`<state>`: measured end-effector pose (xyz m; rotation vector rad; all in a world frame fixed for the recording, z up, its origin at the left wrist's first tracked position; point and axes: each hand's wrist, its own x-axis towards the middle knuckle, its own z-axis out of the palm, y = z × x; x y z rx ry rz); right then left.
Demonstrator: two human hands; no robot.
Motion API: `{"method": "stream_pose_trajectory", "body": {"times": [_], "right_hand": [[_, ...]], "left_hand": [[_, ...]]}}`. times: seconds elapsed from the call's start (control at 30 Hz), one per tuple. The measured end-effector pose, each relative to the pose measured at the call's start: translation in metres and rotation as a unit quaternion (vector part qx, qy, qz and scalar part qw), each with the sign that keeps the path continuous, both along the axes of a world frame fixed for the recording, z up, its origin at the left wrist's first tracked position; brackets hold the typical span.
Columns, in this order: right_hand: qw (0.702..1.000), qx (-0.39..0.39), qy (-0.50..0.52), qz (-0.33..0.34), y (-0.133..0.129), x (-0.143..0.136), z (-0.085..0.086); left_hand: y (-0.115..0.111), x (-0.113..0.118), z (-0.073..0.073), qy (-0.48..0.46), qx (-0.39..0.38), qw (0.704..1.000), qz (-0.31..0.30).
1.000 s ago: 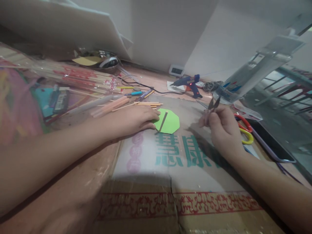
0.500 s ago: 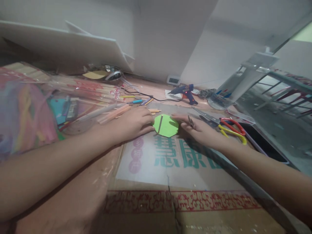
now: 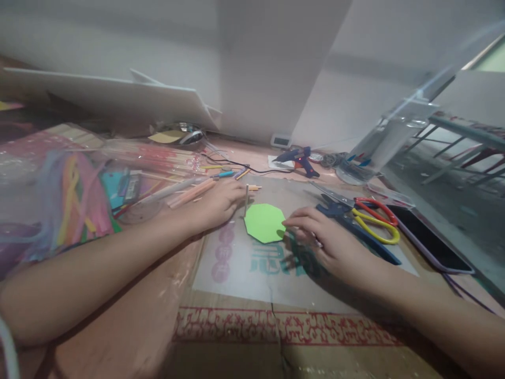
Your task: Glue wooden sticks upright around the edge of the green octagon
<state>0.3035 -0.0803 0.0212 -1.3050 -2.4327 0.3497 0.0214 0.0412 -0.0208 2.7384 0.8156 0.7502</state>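
Observation:
A bright green octagonal piece of paper or card (image 3: pixel 264 223) lies on the cardboard between my hands. My left hand (image 3: pixel 223 204) is closed, its fingertips pinching a thin brownish strip (image 3: pixel 246 200) that stands nearly upright by the octagon's left edge. On the other side, the index finger of my right hand (image 3: pixel 317 231) reaches the octagon's right edge. The remaining fingers of that hand curl round a slim pen-like stick (image 3: pixel 317 243), mostly hidden, with only its tip showing.
Scissors (image 3: pixel 376 218) with red and yellow handles overlap dark blue pliers (image 3: pixel 371 239) on the right, beside a phone (image 3: pixel 430 237). A glue gun (image 3: pixel 298 159) lies at the back. Pastel ribbons or pipe cleaners (image 3: pixel 74 200) and wrapped sticks (image 3: pixel 153 155) fill the left.
The brown strip, which lay across the green octagon, is now upright at its left edge in my left hand. My right hand and the octagon appear lower in view; the camera has shifted.

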Motion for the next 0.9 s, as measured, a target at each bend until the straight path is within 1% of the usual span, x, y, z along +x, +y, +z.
{"method": "stream_pose_trajectory", "body": {"times": [0.07, 0.13, 0.23, 0.33, 0.47, 0.57, 0.67, 0.77, 0.83, 0.9], "right_hand": [[0.999, 0.020, -0.030, 0.008, 0.009, 0.005, 0.001], [0.997, 0.027, -0.052, 0.041, 0.024, 0.011, 0.001], [0.992, -0.006, -0.065, 0.109, 0.048, 0.014, -0.001], [0.986, -0.028, -0.098, 0.131, 0.059, 0.009, -0.002], [0.987, 0.008, -0.127, 0.098, 0.054, -0.006, -0.009], [0.985, 0.054, -0.159, 0.033, 0.042, -0.017, -0.013], [0.969, 0.096, -0.225, -0.027, 0.032, -0.031, -0.013], [0.956, 0.090, -0.276, -0.049, 0.025, -0.046, -0.009], [0.956, 0.073, -0.280, -0.051, 0.022, -0.054, -0.007], [0.963, 0.057, -0.260, -0.035, 0.020, -0.057, -0.005]], "left_hand": [[-0.001, -0.002, 0.001, -0.030, -0.011, 0.999, 0.043], [-0.002, -0.004, 0.002, -0.049, -0.010, 0.996, 0.072], [-0.002, -0.006, 0.003, -0.060, -0.004, 0.994, 0.094], [-0.001, -0.005, 0.004, -0.062, -0.006, 0.993, 0.103], [-0.001, -0.004, 0.007, -0.062, -0.018, 0.992, 0.107], [0.000, -0.005, 0.008, -0.070, -0.026, 0.989, 0.125], [0.003, -0.007, 0.006, -0.081, -0.030, 0.985, 0.149], [0.007, -0.008, 0.004, -0.081, -0.032, 0.983, 0.164], [0.009, -0.007, 0.005, -0.074, -0.030, 0.982, 0.173], [0.008, -0.008, 0.009, -0.060, -0.025, 0.981, 0.185]]}}
